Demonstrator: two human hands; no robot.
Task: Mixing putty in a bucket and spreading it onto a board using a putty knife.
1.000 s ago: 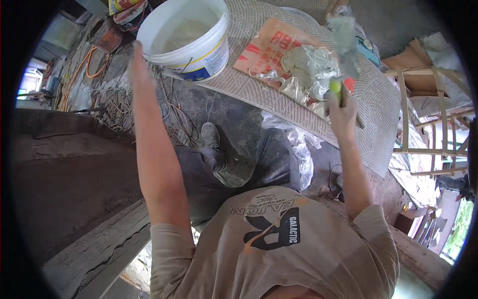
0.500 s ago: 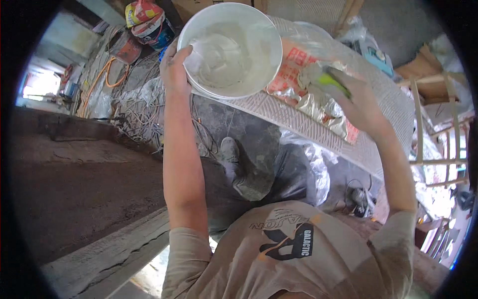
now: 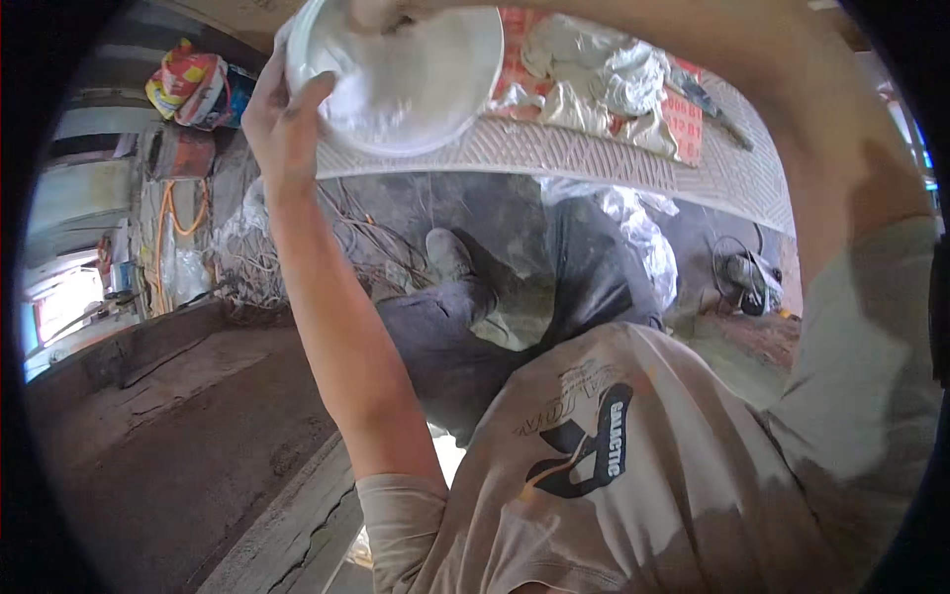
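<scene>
My left hand point(image 3: 284, 124) grips the left rim of a white plastic bucket point(image 3: 416, 145), its thumb hooked over the edge. The bucket is tilted so its mouth faces me, and pale residue coats the inside. Across the top of the view reaches my right arm, and my right hand point(image 3: 378, 14) is in the far part of the bucket's mouth. Its fingers look curled, but blur and the picture's edge hide what they hold. Right of the bucket, a mound of grey-white putty point(image 3: 633, 79) lies on crumpled foil-like sheeting point(image 3: 579, 107) with red print.
A textured pale board point(image 3: 584, 148) carries these things. A grey flat tool point(image 3: 698, 94) lies beside the sheeting. At left stand a bag-topped bucket point(image 3: 193, 89), an orange hose point(image 3: 168, 233) and tangled cables point(image 3: 361, 233). A wooden beam point(image 3: 287, 525) runs at lower left.
My right hand, earlier over the putty with a yellow-green tool, has swung left into the bucket's mouth. The bucket and my left hand sit farther left and higher in view.
</scene>
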